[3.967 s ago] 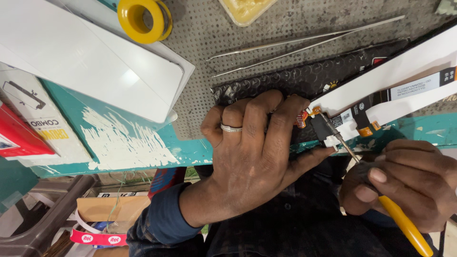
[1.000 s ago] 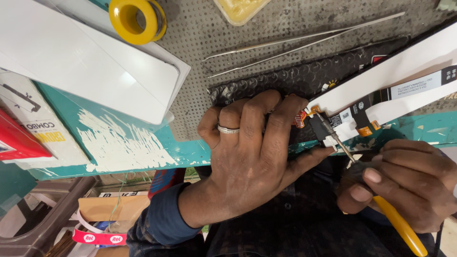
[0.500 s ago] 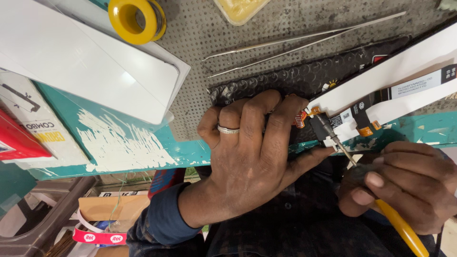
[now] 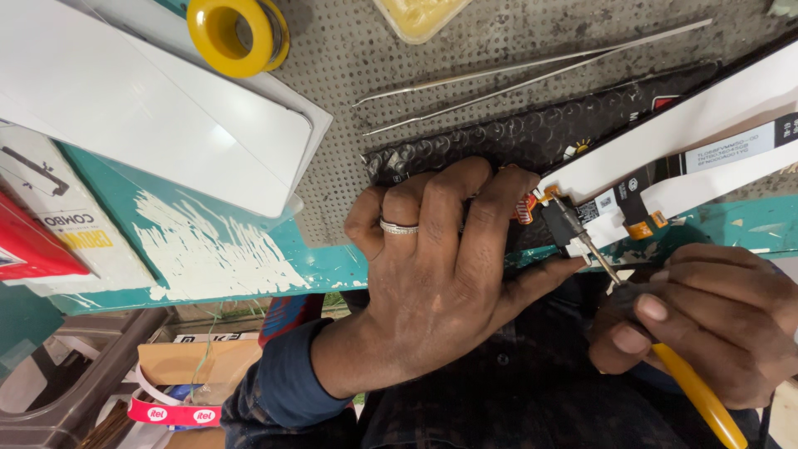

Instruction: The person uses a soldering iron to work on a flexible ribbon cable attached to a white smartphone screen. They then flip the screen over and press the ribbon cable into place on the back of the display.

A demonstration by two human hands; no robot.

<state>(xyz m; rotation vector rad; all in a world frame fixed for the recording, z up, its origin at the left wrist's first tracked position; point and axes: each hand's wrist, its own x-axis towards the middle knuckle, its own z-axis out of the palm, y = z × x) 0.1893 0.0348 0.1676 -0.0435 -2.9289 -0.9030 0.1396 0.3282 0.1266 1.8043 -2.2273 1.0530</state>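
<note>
My left hand (image 4: 440, 274), with a ring on one finger, presses flat on a black bubble-wrap pouch (image 4: 582, 116) and the end of a white screen panel (image 4: 682, 125) at the bench edge. Its fingertips sit next to a black flex cable with orange connectors (image 4: 619, 204). My right hand (image 4: 715, 324) grips a yellow-handled tool (image 4: 694, 391). The tool's thin metal tip (image 4: 582, 237) touches the flex cable just right of my left index finger.
Long metal tweezers (image 4: 532, 71) lie on the grey perforated mat (image 4: 349, 166). A yellow solder spool (image 4: 233, 33) and a white panel (image 4: 133, 108) are at the upper left, and a yellow tray (image 4: 420, 15) is at the top. Boxes (image 4: 50, 224) lie at the left on the teal bench.
My right hand has shifted slightly on the tool handle. The tip stays on the flex cable and my left hand has kept its place.
</note>
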